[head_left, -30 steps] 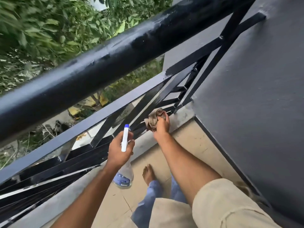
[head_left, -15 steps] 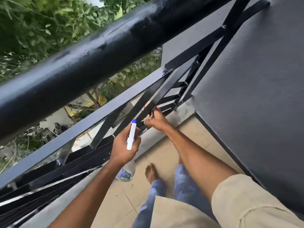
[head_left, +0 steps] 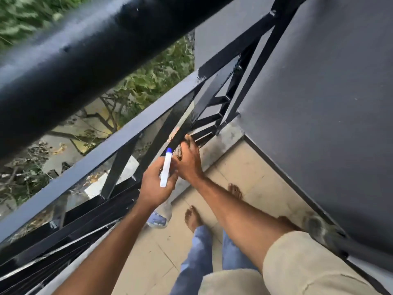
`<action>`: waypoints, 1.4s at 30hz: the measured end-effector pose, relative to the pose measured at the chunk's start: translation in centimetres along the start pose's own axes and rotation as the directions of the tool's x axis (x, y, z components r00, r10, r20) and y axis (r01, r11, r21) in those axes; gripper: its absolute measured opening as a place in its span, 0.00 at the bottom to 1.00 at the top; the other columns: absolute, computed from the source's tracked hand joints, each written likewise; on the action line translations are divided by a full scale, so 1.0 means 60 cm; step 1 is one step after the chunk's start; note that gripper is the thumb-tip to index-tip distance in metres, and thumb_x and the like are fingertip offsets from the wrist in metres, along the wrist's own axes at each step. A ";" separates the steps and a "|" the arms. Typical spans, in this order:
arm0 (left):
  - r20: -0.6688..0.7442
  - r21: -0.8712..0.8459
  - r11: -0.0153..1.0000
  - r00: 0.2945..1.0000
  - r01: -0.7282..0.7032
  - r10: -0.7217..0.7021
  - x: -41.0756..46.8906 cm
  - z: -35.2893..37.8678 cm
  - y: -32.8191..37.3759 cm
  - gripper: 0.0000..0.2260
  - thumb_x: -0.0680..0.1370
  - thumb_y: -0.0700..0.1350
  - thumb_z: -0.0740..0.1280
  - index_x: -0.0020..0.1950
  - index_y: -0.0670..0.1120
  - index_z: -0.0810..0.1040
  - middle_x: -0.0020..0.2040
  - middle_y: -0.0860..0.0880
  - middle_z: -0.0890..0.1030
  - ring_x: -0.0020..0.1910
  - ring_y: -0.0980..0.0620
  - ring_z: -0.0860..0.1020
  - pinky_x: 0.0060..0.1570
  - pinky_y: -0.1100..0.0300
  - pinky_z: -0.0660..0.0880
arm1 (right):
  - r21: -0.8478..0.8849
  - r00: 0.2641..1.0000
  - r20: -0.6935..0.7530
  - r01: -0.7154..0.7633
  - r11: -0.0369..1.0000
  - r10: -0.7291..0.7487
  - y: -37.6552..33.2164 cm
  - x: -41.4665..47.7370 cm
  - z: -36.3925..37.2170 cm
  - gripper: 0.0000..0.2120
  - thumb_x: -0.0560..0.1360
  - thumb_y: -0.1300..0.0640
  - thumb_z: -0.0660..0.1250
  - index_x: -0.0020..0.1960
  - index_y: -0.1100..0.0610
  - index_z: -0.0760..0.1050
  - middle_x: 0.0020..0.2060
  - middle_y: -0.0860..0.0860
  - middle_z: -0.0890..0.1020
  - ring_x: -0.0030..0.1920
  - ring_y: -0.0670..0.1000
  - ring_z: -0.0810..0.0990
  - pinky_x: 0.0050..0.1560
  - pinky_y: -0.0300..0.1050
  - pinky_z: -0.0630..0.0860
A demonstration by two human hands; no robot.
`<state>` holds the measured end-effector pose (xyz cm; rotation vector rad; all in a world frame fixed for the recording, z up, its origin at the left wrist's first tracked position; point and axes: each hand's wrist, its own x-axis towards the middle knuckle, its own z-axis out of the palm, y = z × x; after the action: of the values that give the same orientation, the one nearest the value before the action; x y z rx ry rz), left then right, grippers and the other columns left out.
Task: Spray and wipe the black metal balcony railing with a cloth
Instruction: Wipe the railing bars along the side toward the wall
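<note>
Gripped white-topped clear plastic spray bottle (head_left: 165, 171) in left hand (head_left: 154, 186); clutched crumpled brown cloth (head_left: 178, 151) against black metal railing (head_left: 163, 133) with right hand (head_left: 189, 165).

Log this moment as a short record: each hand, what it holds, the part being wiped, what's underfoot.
left hand: grips spray bottle, its body hanging below the hand
right hand: holds cloth against slanted railing bar
top rail: black, glossy, neither hand on it
floor: beige tiles, bare feet
</note>
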<state>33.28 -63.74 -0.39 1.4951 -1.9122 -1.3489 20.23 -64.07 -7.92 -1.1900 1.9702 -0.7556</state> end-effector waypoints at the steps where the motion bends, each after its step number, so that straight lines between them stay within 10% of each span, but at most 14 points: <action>1: 0.006 0.012 1.000 1.000 -0.017 0.017 0.004 0.005 -0.002 0.09 0.72 0.48 0.67 0.51 0.51 0.79 0.43 0.54 0.81 0.40 0.46 0.83 0.40 0.39 0.81 | 0.016 1.000 0.001 0.028 0.999 -0.028 0.012 -0.003 0.007 0.43 0.74 0.26 0.55 0.65 0.65 0.74 0.73 0.65 0.68 0.73 0.61 0.65 0.72 0.54 0.63; 5: -0.022 -0.011 0.999 0.999 -0.038 0.038 0.019 0.014 0.004 0.13 0.71 0.53 0.66 0.52 0.49 0.79 0.43 0.52 0.81 0.37 0.44 0.82 0.40 0.40 0.81 | 0.011 0.988 0.114 0.104 0.995 -0.105 0.027 -0.004 -0.013 0.32 0.82 0.38 0.57 0.70 0.64 0.70 0.77 0.65 0.63 0.78 0.61 0.61 0.75 0.54 0.63; 12: -0.026 0.009 0.999 0.998 -0.053 0.053 0.051 0.035 -0.025 0.07 0.74 0.45 0.66 0.51 0.47 0.79 0.40 0.53 0.81 0.34 0.50 0.82 0.39 0.52 0.79 | -0.037 0.944 -0.144 0.296 0.954 -0.298 0.064 0.029 -0.007 0.16 0.77 0.60 0.65 0.62 0.63 0.80 0.66 0.61 0.79 0.67 0.58 0.77 0.64 0.50 0.75; 18: -0.017 -0.037 0.989 0.989 -0.144 0.144 0.070 0.071 -0.009 0.08 0.74 0.37 0.65 0.52 0.37 0.77 0.41 0.52 0.79 0.37 0.66 0.79 0.38 0.76 0.71 | -0.087 1.000 -0.012 0.014 0.996 -0.015 0.151 0.139 -0.031 0.20 0.77 0.62 0.61 0.67 0.63 0.76 0.64 0.61 0.78 0.62 0.62 0.77 0.61 0.49 0.70; 22: -0.006 -0.040 0.985 0.985 -0.170 0.170 0.081 0.084 -0.010 0.06 0.76 0.33 0.66 0.52 0.36 0.78 0.41 0.50 0.80 0.38 0.66 0.79 0.39 0.76 0.72 | -0.127 0.984 0.020 -0.171 0.977 0.175 0.164 0.189 -0.041 0.15 0.77 0.62 0.66 0.63 0.63 0.75 0.61 0.60 0.78 0.63 0.61 0.77 0.60 0.47 0.68; 30: 0.048 -0.060 0.979 0.979 -0.193 0.196 0.118 0.121 -0.043 0.08 0.76 0.41 0.66 0.51 0.52 0.78 0.44 0.52 0.81 0.38 0.45 0.81 0.38 0.42 0.80 | 0.203 0.997 -0.065 0.047 0.978 -0.034 0.143 0.116 -0.007 0.20 0.72 0.41 0.69 0.56 0.54 0.77 0.48 0.51 0.84 0.49 0.55 0.82 0.48 0.48 0.76; 34: 0.044 -0.080 0.981 0.983 -0.174 0.178 0.133 0.146 -0.056 0.08 0.75 0.42 0.66 0.54 0.48 0.79 0.45 0.53 0.81 0.37 0.46 0.82 0.37 0.44 0.81 | 0.282 0.926 -0.277 -0.178 0.943 0.258 0.231 0.180 0.004 0.23 0.71 0.66 0.68 0.65 0.58 0.80 0.55 0.56 0.77 0.56 0.58 0.81 0.63 0.50 0.77; 42: 0.092 -0.089 0.987 0.985 -0.135 0.144 0.160 0.189 -0.073 0.08 0.74 0.41 0.67 0.53 0.43 0.78 0.42 0.53 0.80 0.29 0.50 0.80 0.32 0.55 0.80 | 0.472 0.818 -0.276 -0.342 0.813 0.504 0.299 0.250 -0.013 0.20 0.66 0.61 0.79 0.57 0.49 0.85 0.50 0.47 0.86 0.50 0.49 0.84 0.54 0.39 0.79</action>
<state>23.58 -67.04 -11.97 1.2525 -1.9548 -1.4427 5.77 -70.27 -25.26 -0.3265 2.1456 -1.1440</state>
